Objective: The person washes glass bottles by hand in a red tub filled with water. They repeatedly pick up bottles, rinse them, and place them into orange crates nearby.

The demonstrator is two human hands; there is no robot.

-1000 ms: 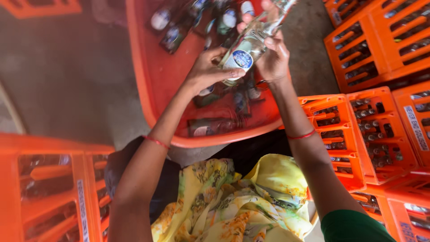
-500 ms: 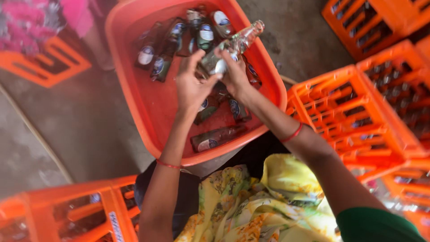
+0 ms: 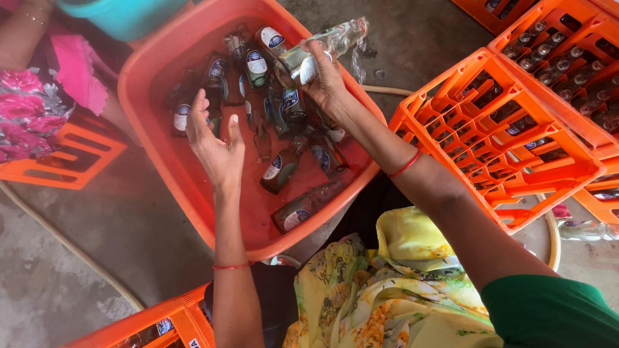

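The grey concrete floor [image 3: 97, 258] carries everything here. On it sits a big orange plastic tub [image 3: 161, 167], filled with water and a jumble of submerged glass bottles [image 3: 280, 171], clear and green, each with a blue-and-white label. To the right of the tub stands an orange bottle crate [image 3: 516, 148] with mostly empty cells, and behind it a second crate [image 3: 567, 58] holding capped bottles in rows. Another orange crate [image 3: 161, 322] shows at the bottom edge near the person's left arm, and a flat orange one [image 3: 71, 154] lies at the left beside a seated person in pink flowered cloth [image 3: 32, 96]. A teal basin [image 3: 122, 16] peeks in at the top edge. A pale hose [image 3: 64, 241] runs across the floor at the lower left.

The person wears yellow flowered cloth [image 3: 393, 290] over the lap and a green sleeve [image 3: 554, 309] on the right arm, with a thin red bangle [image 3: 405, 165] at the right wrist.

The right hand [image 3: 325, 80] is wrapped around a clear glass bottle [image 3: 322, 48], held tilted over the tub's far right rim, neck pointing out to the right, with water spilling from its mouth toward the floor. The left hand [image 3: 216, 145] hangs above the water in the tub, fingers spread and slightly curled, holding nothing, just above the submerged bottles.
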